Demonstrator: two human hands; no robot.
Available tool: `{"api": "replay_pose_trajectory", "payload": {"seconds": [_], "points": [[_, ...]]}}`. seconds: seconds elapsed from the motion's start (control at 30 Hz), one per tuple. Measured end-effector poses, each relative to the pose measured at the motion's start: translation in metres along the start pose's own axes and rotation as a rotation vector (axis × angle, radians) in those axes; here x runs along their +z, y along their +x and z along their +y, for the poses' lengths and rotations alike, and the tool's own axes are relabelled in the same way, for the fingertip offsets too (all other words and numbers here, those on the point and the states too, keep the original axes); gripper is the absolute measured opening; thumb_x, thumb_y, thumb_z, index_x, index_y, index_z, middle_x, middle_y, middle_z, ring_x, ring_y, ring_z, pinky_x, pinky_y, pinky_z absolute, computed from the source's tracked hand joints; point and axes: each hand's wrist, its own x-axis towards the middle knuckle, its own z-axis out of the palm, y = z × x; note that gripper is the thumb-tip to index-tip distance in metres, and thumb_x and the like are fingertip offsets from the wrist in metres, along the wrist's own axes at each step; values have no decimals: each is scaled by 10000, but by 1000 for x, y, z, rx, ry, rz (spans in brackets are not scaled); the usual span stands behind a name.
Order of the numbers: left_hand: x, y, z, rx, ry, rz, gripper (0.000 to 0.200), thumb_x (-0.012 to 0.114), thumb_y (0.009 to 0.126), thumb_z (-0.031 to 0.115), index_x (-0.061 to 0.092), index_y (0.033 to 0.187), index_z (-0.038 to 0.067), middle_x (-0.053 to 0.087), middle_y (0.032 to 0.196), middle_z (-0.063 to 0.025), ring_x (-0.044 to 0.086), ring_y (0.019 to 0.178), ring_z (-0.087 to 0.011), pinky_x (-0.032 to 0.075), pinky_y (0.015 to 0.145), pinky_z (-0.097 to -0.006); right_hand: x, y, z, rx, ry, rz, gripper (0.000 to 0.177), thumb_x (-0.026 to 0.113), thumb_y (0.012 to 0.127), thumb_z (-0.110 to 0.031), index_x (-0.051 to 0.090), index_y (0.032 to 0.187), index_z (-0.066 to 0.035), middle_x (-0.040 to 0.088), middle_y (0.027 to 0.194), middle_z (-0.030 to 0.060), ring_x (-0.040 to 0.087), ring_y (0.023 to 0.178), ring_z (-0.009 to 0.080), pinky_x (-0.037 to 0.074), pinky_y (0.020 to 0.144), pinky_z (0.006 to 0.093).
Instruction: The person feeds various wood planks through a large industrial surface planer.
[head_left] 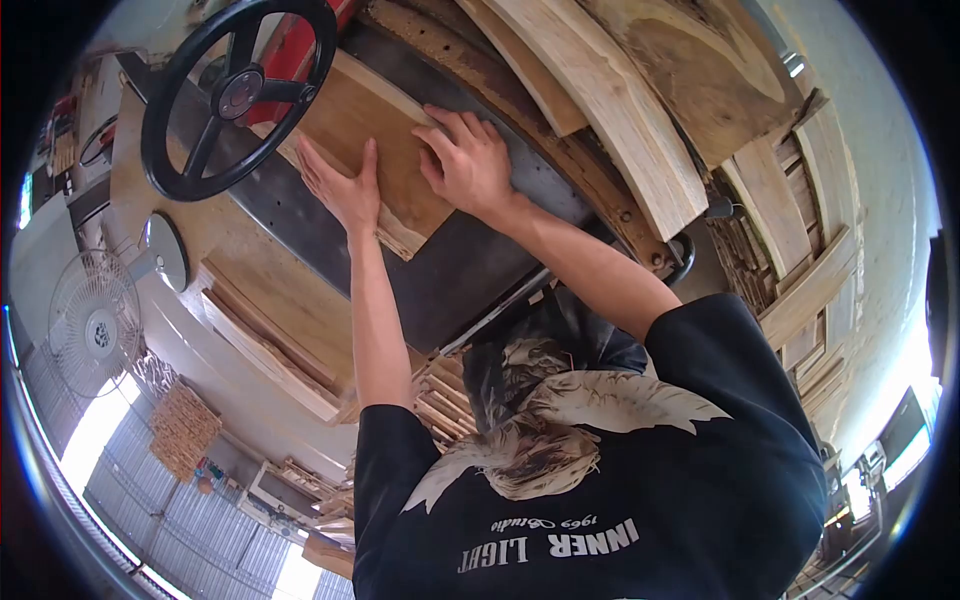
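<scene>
A flat brown wooden board (405,165) with a paler edge lies on a dark metal machine bed (430,280). My left hand (345,190) rests along the board's left side, fingers stretched out and thumb apart. On the opposite side, my right hand (470,165) touches the board near its right edge with fingers spread and slightly bent. Neither hand is wrapped round anything. The far end of the board reaches toward a red machine part (295,45), where the handwheel partly hides the view.
A large black handwheel (240,95) stands at the upper left. Long rough planks (610,110) lie along the right of the bed, with more wood stacked (790,230) beyond. To the left are a wooden surface (280,280) with strips and a white fan (98,325).
</scene>
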Motion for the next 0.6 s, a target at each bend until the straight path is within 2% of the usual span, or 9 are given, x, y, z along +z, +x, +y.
{"api": "replay_pose_trajectory", "payload": {"seconds": [0.07,0.17,0.27,0.33,0.37,0.43,0.53,0.57,0.6], "points": [[-1,10,0,-41,-32,-1,1085,826,899,508,276,1627,-79,321,1655,-336,292,1554,-468,252,1275,-517,9,10,-1,-6,-15,48,284,771,824,-163,759,1108,-151,690,1306,51,677,1089,270,542,869,432],[-2,26,-3,-56,-33,43,984,779,961,432,266,1639,-65,300,1678,-313,300,1553,-453,244,1280,-500,22,26,-3,-24,-13,80,257,771,798,-149,758,1054,-152,711,1255,62,692,1041,283,554,839,442],[17,38,-66,35,-314,150,824,659,1042,372,286,1632,-68,307,1685,-295,306,1550,-446,237,1285,-502,37,40,-4,-49,-1,142,245,776,757,-152,745,1000,-142,724,1216,87,702,1002,298,565,810,455],[16,46,-102,137,-115,173,615,489,1079,309,417,1559,-69,429,1618,-283,396,1507,-448,261,1280,-559,54,48,-3,-63,-18,173,257,789,708,-220,709,932,-123,713,1105,109,687,979,343,570,831,484],[28,55,-165,271,82,225,558,477,1069,262,469,1514,-74,472,1584,-284,445,1473,-456,289,1261,-585,46,53,-11,-32,5,123,276,786,703,-246,707,935,-120,695,1082,121,668,1022,347,566,867,495],[29,71,-189,194,77,152,584,466,1072,310,454,1532,-48,452,1601,-274,429,1484,-450,284,1263,-581,60,66,-15,9,58,26,350,788,705,-249,705,1017,-112,684,1097,147,652,1073,358,556,916,504],[46,85,-187,103,38,99,623,450,1076,383,431,1561,-8,422,1627,-260,405,1501,-440,277,1265,-575,92,69,1,138,284,-14,490,787,713,-191,673,1169,-54,683,1168,185,618,1152,418,513,1026,516],[50,87,-183,71,25,89,636,444,1078,407,424,1570,6,412,1636,-255,397,1507,-436,275,1266,-573,80,55,11,57,297,48,484,770,724,-159,660,1183,-49,676,1194,198,615,1161,423,516,1022,516],[52,86,-173,39,9,87,649,439,1079,432,416,1579,19,402,1644,-250,389,1513,-433,273,1267,-571,58,40,12,118,318,-51,450,746,750,-134,654,1185,-61,668,1202,205,615,1155,422,522,1003,512]]}}
